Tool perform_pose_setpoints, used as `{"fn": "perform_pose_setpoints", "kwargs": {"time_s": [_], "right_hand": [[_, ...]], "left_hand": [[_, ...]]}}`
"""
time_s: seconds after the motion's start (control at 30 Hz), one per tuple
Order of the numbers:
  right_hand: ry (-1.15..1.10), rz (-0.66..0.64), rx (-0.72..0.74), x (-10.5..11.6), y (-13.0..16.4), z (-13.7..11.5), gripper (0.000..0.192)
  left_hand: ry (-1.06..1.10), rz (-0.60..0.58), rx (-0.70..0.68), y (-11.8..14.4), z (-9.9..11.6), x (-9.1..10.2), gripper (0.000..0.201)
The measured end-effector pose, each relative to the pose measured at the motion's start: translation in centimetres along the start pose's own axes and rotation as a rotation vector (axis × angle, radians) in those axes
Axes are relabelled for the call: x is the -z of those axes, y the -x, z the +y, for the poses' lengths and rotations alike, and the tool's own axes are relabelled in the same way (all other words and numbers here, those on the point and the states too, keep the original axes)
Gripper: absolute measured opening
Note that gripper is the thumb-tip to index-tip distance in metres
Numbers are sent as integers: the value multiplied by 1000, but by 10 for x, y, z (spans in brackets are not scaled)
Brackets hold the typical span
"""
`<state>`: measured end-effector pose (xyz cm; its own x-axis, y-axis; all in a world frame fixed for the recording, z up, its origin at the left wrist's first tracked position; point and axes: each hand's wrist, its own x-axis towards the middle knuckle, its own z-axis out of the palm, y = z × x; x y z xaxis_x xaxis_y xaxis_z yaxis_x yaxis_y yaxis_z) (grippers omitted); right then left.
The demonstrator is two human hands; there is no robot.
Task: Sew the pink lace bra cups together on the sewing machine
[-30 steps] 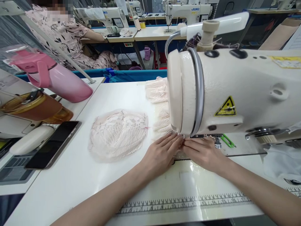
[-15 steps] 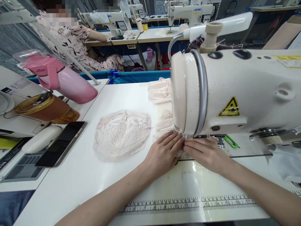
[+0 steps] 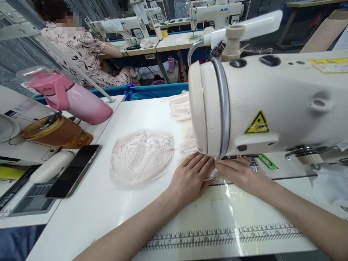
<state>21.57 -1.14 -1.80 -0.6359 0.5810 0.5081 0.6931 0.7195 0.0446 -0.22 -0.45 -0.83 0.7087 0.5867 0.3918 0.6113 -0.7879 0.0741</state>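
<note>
Both hands lay flat and open, fingertips meeting on the lace piece point(image 3: 211, 174) under the sewing machine head point(image 3: 244, 108). The left hand point(image 3: 191, 177) pressed its left edge, the right hand point(image 3: 239, 174) its right. A lace stack point(image 3: 141, 157) sat left on the white table point(image 3: 108, 210).

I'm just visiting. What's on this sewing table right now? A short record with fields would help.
Left hand: left hand flat on a small white lace piece under the machine head
Right hand: right hand pressing the same piece, fingertips meeting the left's
Machine: cream industrial sewing machine
Beside the hands: pale pink lace cup-shaped pile on the white table
Far left: pink flask, black phone
Background: a person seated at another machine
</note>
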Motion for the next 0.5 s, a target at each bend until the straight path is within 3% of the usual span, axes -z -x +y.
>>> {"fn": "perform_pose_setpoints", "kwargs": {"time_s": [0.23, 0.5], "right_hand": [[39, 57, -44, -5, 6, 5, 28], [-141, -27, -89, -4, 9, 14, 35]], "left_hand": [[-8, -4, 22, 1, 1, -2, 39], [-66, 14, -9, 1, 3, -4, 37]]}}
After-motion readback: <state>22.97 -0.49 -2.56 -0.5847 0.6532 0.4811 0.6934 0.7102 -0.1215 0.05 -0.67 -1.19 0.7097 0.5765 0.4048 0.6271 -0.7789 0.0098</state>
